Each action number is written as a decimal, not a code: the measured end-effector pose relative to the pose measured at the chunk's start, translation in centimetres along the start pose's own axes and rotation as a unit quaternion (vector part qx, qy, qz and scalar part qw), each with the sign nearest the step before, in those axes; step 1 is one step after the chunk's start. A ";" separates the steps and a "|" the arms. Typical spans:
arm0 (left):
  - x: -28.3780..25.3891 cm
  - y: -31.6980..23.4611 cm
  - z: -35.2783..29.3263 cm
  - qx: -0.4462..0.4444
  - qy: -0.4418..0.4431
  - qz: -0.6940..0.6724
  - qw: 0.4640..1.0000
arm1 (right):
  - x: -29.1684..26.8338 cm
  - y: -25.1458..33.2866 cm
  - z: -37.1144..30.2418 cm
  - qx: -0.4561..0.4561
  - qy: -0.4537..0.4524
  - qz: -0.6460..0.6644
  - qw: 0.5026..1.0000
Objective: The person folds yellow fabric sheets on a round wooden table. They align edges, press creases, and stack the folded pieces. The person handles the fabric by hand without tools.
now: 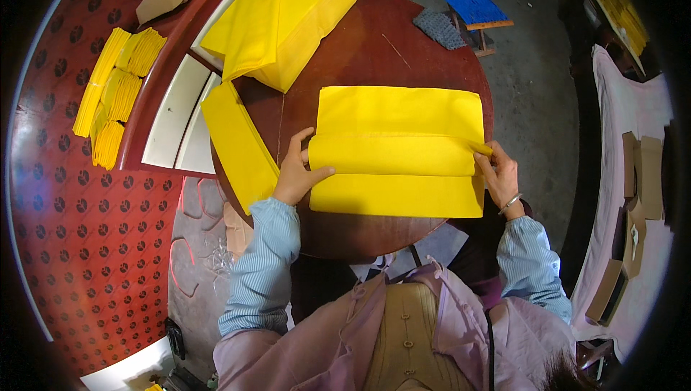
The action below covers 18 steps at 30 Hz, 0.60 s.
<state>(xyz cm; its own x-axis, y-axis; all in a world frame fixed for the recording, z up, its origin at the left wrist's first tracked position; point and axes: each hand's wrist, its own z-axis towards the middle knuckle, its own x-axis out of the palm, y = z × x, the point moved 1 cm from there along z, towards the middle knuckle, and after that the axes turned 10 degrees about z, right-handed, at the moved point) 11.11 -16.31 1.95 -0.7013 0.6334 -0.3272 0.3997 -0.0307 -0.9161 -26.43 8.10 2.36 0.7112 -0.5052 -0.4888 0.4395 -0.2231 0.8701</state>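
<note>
A yellow fabric piece, seemingly a flat bag (396, 197), lies on a round dark-red table (345, 236) with a folded band across its middle. My left hand (296, 174) grips its left edge, thumb on top and fingers partly hidden at the border. At the right end of the band, my right hand (500, 176) pinches the fabric between thumb and fingers. Left of it rests a long folded yellow piece (241, 148), close to my left wrist. Farther back on the table stands a bulky pile of yellow fabric (288, 24).
Bundles of folded yellow pieces (119, 92) lie on a red patterned surface (79, 225) at the left. White-fronted drawers (176, 110) adjoin the table. A blue-topped stool (475, 7) and a grey textured cloth (439, 28) are at the far right; open cardboard boxes (633, 236) lie on pink cloth.
</note>
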 end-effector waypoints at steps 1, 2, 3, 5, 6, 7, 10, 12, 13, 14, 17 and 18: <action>0.5 0.0 -0.2 0.004 -0.025 0.002 1.000 | 0.2 0.0 0.0 0.016 -0.009 -0.013 1.000; 0.9 0.0 -0.3 0.008 -0.050 0.011 0.999 | 0.4 0.1 -0.1 0.028 -0.019 -0.018 0.999; 1.3 -0.1 -0.4 0.017 -0.063 -0.008 0.998 | 0.5 0.1 -0.1 0.038 -0.026 -0.016 0.999; 2.0 -0.3 -0.5 0.025 -0.089 -0.034 0.995 | 0.6 0.1 -0.2 0.066 -0.038 -0.032 0.997; 2.2 -0.5 -0.5 0.022 -0.104 -0.025 0.994 | 0.6 0.1 -0.3 0.073 -0.040 -0.029 0.996; 2.4 -0.6 -0.6 0.010 -0.118 -0.015 0.993 | 0.6 0.1 -0.2 0.077 -0.029 -0.015 0.997; 2.4 -1.1 -0.6 -0.025 -0.148 0.025 0.988 | 0.6 0.1 -0.7 0.059 -0.039 0.060 0.996; 2.5 -1.2 -0.4 -0.039 -0.162 0.054 0.985 | 0.6 0.1 -0.7 0.031 -0.045 0.031 0.998; 2.5 -1.3 -0.3 -0.040 -0.169 0.068 0.982 | 0.7 0.1 -0.7 0.020 -0.046 0.022 0.999; 2.5 -1.2 -0.3 -0.042 -0.176 0.083 0.980 | 0.8 0.0 -0.6 0.013 -0.057 0.010 0.998; 2.8 -1.1 0.0 -0.046 -0.194 0.051 0.979 | 1.4 0.0 -0.3 -0.007 -0.086 -0.033 0.996; 2.8 -1.1 0.0 -0.023 -0.201 0.052 0.978 | 1.7 0.0 -0.1 -0.013 -0.093 -0.053 0.994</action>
<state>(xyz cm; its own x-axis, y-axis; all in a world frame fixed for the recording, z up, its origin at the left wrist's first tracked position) 8.67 -14.50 1.98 -0.8266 0.2739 -0.4916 0.5013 -0.0387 -0.8644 -25.19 7.37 1.49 0.5472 -0.6266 -0.5550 0.5227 -0.2620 0.8112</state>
